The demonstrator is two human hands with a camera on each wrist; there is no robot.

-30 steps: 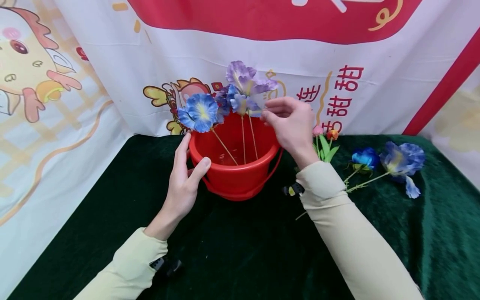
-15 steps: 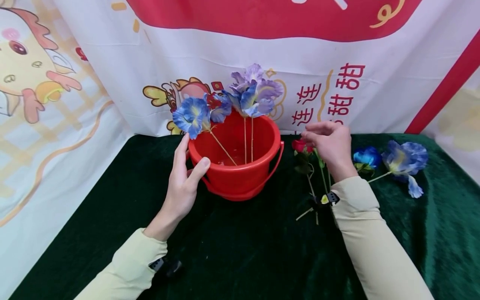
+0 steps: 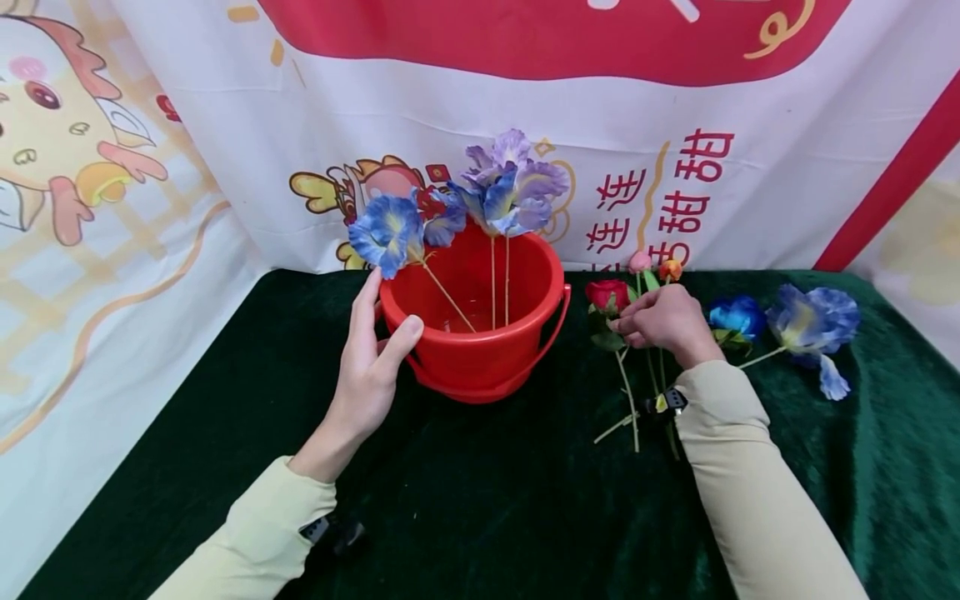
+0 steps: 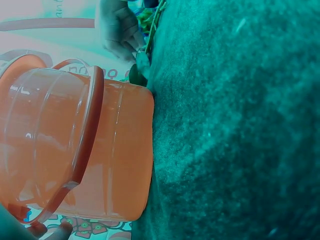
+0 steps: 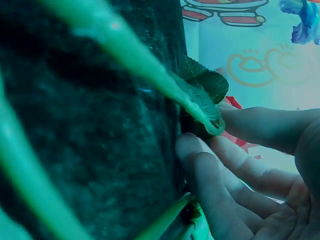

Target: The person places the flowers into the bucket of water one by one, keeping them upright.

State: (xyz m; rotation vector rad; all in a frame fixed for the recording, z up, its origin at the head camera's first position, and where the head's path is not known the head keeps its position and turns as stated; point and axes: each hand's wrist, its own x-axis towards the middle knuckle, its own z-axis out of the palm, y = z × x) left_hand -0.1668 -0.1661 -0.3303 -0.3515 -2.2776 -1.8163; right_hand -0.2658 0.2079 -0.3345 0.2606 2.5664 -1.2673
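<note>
A red plastic bucket (image 3: 472, 358) stands on the table with several blue and purple artificial irises (image 3: 513, 183) in it. At its left side, my left hand (image 3: 367, 358) rests against the rim, thumb and fingers spread and fairly straight; the left wrist view shows fingertips beside the orange-looking bucket (image 4: 120, 150) and its handle. To the right of the bucket, my right hand (image 3: 667, 321) pinches a red rose (image 3: 607, 295) just below its bloom. In the right wrist view, thumb and fingers meet around the rose's stem (image 5: 170, 90) near its leaves, with red petals partly hidden behind the thumb.
A pink tulip (image 3: 640, 262) and an orange tulip (image 3: 671, 269) lie beside my right hand. Farther right are a bright blue flower (image 3: 737, 317) and a blue iris (image 3: 813, 321). Dark green cloth (image 3: 465, 500) covers the table; a printed white curtain (image 3: 420, 100) hangs behind.
My right hand has left the irises in the bucket, moved right and down, and taken hold of the red rose. The irises have shifted slightly; my left hand stays at the bucket.
</note>
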